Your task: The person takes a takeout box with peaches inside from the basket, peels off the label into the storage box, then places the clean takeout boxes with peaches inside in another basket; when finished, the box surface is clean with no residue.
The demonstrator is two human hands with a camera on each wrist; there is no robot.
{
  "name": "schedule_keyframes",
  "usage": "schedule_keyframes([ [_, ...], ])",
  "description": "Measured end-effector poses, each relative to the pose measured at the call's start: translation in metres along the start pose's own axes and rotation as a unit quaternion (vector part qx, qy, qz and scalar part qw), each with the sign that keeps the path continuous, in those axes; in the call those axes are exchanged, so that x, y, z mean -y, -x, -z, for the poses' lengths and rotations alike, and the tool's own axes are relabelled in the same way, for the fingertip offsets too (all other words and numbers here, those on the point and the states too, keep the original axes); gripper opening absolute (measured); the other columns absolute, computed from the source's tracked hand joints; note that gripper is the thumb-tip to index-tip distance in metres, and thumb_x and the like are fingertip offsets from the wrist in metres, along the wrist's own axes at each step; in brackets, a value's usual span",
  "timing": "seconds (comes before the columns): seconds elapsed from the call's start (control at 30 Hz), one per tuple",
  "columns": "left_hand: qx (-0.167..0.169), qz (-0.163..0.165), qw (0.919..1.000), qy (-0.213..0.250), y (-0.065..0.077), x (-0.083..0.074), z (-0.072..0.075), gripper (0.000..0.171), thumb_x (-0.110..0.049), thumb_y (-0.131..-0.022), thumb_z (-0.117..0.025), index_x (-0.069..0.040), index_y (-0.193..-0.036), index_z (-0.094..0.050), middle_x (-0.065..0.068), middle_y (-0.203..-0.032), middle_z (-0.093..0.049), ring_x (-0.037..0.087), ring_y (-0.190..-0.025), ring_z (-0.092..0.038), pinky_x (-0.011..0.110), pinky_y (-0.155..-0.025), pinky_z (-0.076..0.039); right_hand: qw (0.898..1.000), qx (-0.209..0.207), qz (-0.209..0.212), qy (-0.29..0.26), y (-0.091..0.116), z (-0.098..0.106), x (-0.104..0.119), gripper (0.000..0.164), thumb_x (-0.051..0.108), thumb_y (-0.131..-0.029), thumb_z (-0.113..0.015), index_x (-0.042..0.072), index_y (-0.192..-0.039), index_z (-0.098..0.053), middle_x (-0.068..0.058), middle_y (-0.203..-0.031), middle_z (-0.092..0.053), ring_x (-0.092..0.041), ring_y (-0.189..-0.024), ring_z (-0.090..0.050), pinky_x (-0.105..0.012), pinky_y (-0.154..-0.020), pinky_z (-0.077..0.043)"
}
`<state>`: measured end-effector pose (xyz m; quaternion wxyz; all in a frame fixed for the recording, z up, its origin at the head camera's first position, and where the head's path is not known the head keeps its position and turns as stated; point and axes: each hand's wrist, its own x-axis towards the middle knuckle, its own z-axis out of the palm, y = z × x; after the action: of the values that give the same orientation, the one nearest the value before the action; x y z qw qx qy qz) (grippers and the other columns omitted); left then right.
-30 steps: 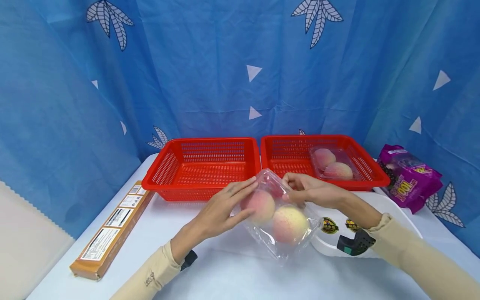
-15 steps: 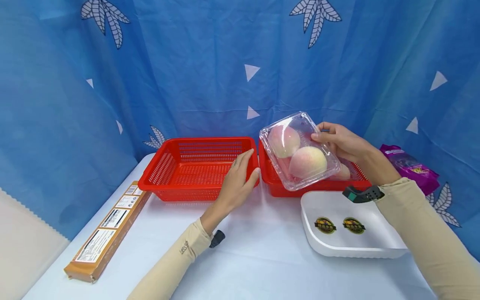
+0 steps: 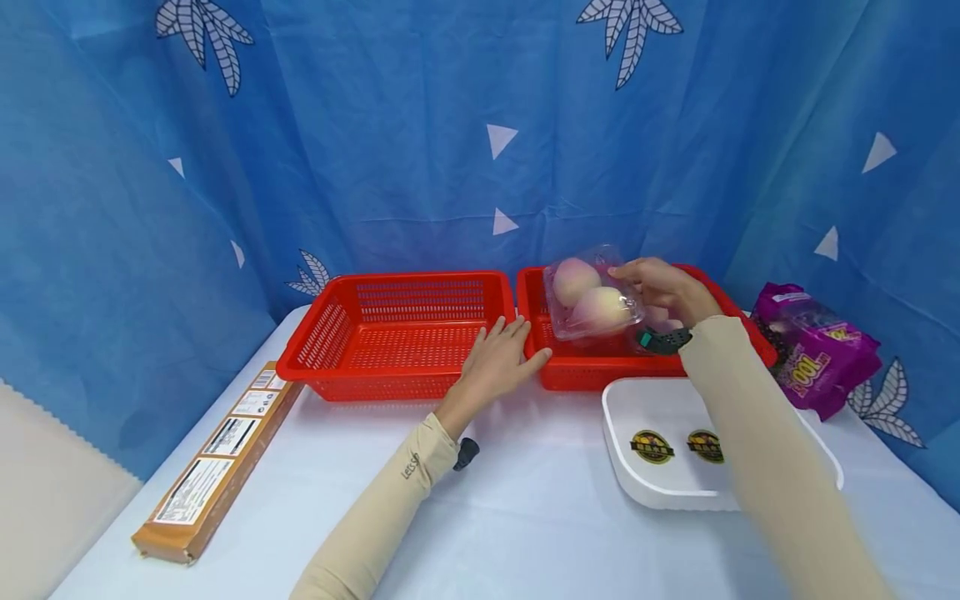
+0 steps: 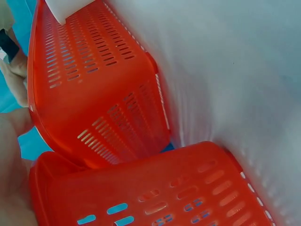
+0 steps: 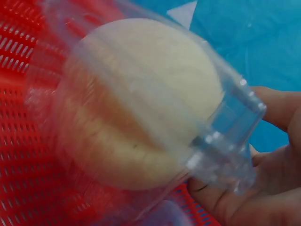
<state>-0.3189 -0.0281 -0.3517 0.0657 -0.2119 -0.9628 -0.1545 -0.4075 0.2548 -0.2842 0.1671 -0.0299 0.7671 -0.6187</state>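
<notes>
My right hand (image 3: 660,283) pinches the edge of a clear plastic clamshell box (image 3: 558,312) over the right red basket (image 3: 577,375). Two peaches (image 3: 600,310) show through its lid, and the box is tilted. In the right wrist view one peach (image 5: 141,103) fills the middle, with thumb and fingers at the box's corner. Another peach pack (image 3: 660,318) lies in that basket, mostly hidden behind the held box and the wrist. My left hand (image 3: 495,358) has its fingers spread at the adjoining rims of the right basket and the left red basket (image 3: 397,386).
A white tray (image 3: 637,492) with two round stickers stands in front of the right basket. To the right leans a purple snack bag (image 3: 817,354). A long brown carton (image 3: 213,467) lies along the table's left side. Blue curtain (image 3: 390,167) hangs behind the baskets.
The right hand has carried the peach box from the front middle up and back over the right basket, then lowered it. The left hand has let go of the box and moved to the basket rims.
</notes>
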Motion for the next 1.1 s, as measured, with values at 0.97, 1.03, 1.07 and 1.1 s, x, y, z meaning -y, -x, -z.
schedule_keyframes([
  [0.97,-0.008,-0.006,0.9998,-0.018,0.001,-0.003,-0.002,0.07,-0.057,-0.096,-0.038,-0.011,-0.148,-0.037,0.005,-0.154,-0.033,0.03,-0.144,-0.022,0.05,-0.118,-0.012,0.961,-0.114,-0.077,0.241,-0.003,-0.04,-0.015,0.042,0.019,-0.088,-0.067,-0.007,-0.119,-0.055,-0.025,-0.111,-0.062,-0.031,-0.086,-0.064,-0.043,-0.079,-0.057],
  [1.03,-0.018,-0.008,0.9995,-0.026,0.002,-0.002,-0.003,0.068,-0.057,-0.096,-0.039,-0.011,-0.147,-0.04,0.005,-0.153,-0.036,0.03,-0.143,-0.025,0.049,-0.117,-0.015,0.958,-0.112,-0.073,0.254,-0.003,-0.041,-0.014,0.041,0.018,-0.089,-0.066,-0.008,-0.118,-0.056,-0.026,-0.112,-0.062,-0.033,-0.087,-0.065,-0.043,-0.078,-0.057],
  [1.07,-0.026,-0.011,0.9992,-0.03,0.002,-0.002,-0.003,0.067,-0.057,-0.096,-0.039,-0.011,-0.146,-0.042,0.005,-0.151,-0.038,0.03,-0.142,-0.028,0.049,-0.117,-0.017,0.957,-0.109,-0.073,0.26,-0.003,-0.041,-0.013,0.041,0.018,-0.089,-0.066,-0.008,-0.118,-0.056,-0.026,-0.113,-0.062,-0.033,-0.087,-0.065,-0.043,-0.078,-0.057],
  [1.1,-0.036,-0.015,0.9987,-0.034,0.002,-0.002,-0.004,0.066,-0.056,-0.096,-0.04,-0.011,-0.144,-0.044,0.006,-0.15,-0.041,0.03,-0.141,-0.031,0.049,-0.116,-0.02,0.955,-0.108,-0.073,0.267,-0.003,-0.041,-0.013,0.04,0.018,-0.089,-0.065,-0.008,-0.118,-0.057,-0.027,-0.114,-0.062,-0.033,-0.088,-0.065,-0.043,-0.078,-0.057],
])
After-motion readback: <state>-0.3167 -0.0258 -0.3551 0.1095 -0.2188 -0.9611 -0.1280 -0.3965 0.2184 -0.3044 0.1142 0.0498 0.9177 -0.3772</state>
